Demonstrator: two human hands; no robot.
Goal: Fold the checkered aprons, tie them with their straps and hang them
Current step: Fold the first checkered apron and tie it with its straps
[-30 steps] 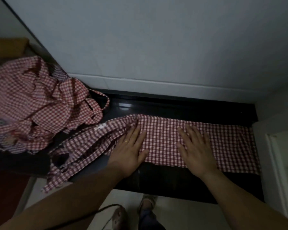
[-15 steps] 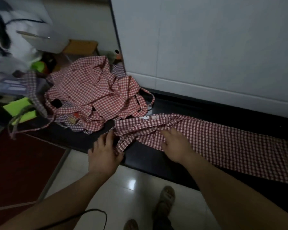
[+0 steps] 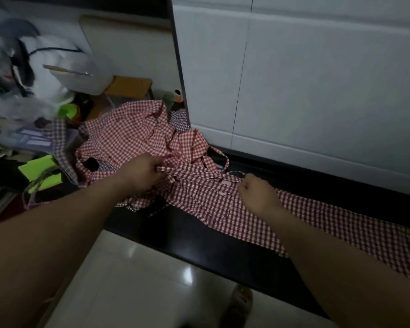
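Note:
A red-and-white checkered apron (image 3: pixel 317 218) lies folded into a long band along the black ledge (image 3: pixel 223 247). Its strap end points left, with pink buttons showing near the middle. My left hand (image 3: pixel 142 172) grips a checkered strap (image 3: pixel 175 170) at the band's left end, fingers curled round it. My right hand (image 3: pixel 256 192) is curled at the apron's top edge beside the buttons and pinches the cloth or a strap there. A heap of further checkered aprons (image 3: pixel 133 136) sits crumpled just behind my left hand.
A white tiled wall (image 3: pixel 317 79) rises right behind the ledge. Left of the heap lie clutter, a bright green sheet (image 3: pixel 40 171) and white bags (image 3: pixel 45 74). Glossy floor tiles (image 3: pixel 152 292) and my foot (image 3: pixel 237 304) show below the ledge.
My hands left the flat band and moved to its left end. The left hand rose from the ledge edge and took a strap; the right hand curled at the top edge.

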